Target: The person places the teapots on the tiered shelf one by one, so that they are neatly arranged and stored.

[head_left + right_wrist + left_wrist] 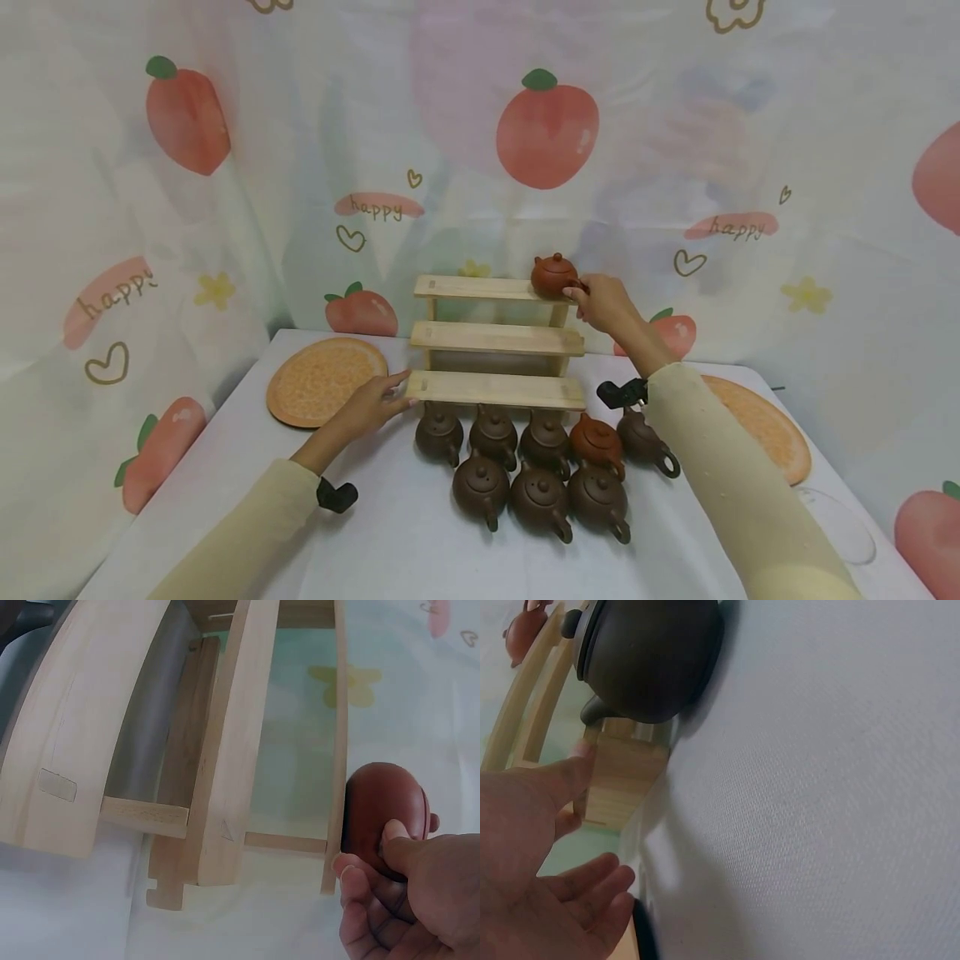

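A white cloth-covered table (390, 533) lies under both hands, backed by a pale curtain printed with peaches (547, 125). Between the hands stands a three-tier stepped shelf of light wood (495, 340). Beyond the left hand lies a round orange woven mat (322, 379); a second round orange mat (765, 425) lies partly hidden behind the right forearm. Below the shelf's bottom step, between the two forearms, sits a cluster of small dark brown clay teapots (525, 475) with one reddish-brown teapot (596, 439) among them.

The left hand (371, 404) is relaxed, its straight fingers resting against the left end of the bottom step; the nearest dark teapot sits just beside that end. The right hand (607, 302) grasps a small red-brown clay teapot with a knobbed lid (553, 275), fingers and thumb curled on its side, and the pot stands on the right end of the top step.
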### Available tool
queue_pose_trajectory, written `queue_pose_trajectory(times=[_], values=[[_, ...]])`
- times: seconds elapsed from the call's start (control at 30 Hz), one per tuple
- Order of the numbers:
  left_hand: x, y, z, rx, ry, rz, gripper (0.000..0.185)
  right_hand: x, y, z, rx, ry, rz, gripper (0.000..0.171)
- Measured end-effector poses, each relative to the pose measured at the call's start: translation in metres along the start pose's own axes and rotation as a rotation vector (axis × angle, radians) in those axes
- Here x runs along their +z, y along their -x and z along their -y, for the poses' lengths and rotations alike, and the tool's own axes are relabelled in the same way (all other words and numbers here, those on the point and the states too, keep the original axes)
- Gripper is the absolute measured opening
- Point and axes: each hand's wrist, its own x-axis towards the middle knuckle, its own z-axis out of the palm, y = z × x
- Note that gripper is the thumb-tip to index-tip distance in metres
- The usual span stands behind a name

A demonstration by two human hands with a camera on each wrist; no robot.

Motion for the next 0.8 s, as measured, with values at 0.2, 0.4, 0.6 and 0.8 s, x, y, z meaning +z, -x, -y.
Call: queue_pose_trajectory(times=[0.2, 0.4, 0.6, 0.8], values=[[-0.0008, 0.0007, 0.0000, 0.034, -0.003, 0.001, 0.066, 0.0018, -0.0002, -0.0001, 0.009, -0.004, 0.004, 0.033], [0.0003, 0.0007, -0.0004, 0.034, -0.006, -0.001, 0.066, 0.0028, 0.0004, -0.0021, 0.036, -0.003, 0.010, 0.033], [0.0001, -0.0003, -0.0011, 0.035, -0.008, 0.004, 0.067, 0.0043, 0.0019, -0.0047, 0.034, 0.004, -0.002, 0.036], [-0.0018, 0.0015, -0.0020, 0.023, -0.020, 0.008, 0.066, 0.0059, 0.0056, -0.0071, 0.043, -0.012, 0.006, 0.036]])
